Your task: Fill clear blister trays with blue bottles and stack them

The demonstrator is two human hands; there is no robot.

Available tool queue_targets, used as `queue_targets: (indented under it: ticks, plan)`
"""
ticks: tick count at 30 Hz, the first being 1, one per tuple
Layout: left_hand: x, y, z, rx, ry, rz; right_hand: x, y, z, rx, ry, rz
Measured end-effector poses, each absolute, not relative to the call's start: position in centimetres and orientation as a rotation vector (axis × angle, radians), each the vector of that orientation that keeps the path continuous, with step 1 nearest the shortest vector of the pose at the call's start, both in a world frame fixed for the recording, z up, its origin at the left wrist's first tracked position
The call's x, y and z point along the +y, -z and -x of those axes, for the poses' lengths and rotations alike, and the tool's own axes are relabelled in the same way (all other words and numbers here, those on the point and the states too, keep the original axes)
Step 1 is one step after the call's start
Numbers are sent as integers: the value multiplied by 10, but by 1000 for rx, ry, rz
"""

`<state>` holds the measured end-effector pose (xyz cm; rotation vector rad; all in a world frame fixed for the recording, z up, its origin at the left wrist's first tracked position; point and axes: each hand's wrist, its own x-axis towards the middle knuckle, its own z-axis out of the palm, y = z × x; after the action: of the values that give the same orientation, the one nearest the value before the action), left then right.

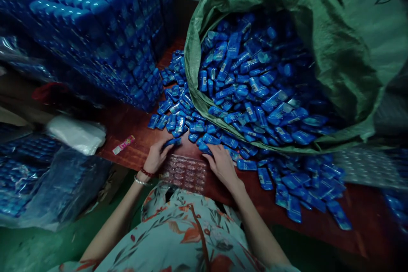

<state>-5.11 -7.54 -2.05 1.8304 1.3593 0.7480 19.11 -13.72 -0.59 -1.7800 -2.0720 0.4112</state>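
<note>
My left hand (155,157), with a red bead bracelet and a pale bangle at its wrist, has its fingers closed on a small blue bottle (174,141). Across from it, my right hand (221,162) curls over another small blue bottle (204,148) at the near edge of the loose heap; its fingertips are partly hidden. Between my hands and close to my body lies a clear plastic blister tray (186,173) with rows of moulded hollows. More loose blue bottles (178,123) lie just beyond my fingers on the red-brown table (123,129).
A large green woven sack (193,55) lies open, with blue bottles spilling out. Tall stacks of blue packs (95,21) stand at left. A white plastic bundle (76,134) and pink wrapper (123,145) lie leftward. More clear trays (369,168) are at right.
</note>
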Motion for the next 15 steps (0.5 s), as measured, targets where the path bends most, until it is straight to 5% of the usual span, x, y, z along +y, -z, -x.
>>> queue_targets:
  ticks: [9,15]
  plan:
    - [-118,3,52,1287,-660,-2047,-173,12,-169,-1361,-774,1658]
    - [-117,6,49,1362,-626,-2083,-170,26,-158,-1696,-772,1499]
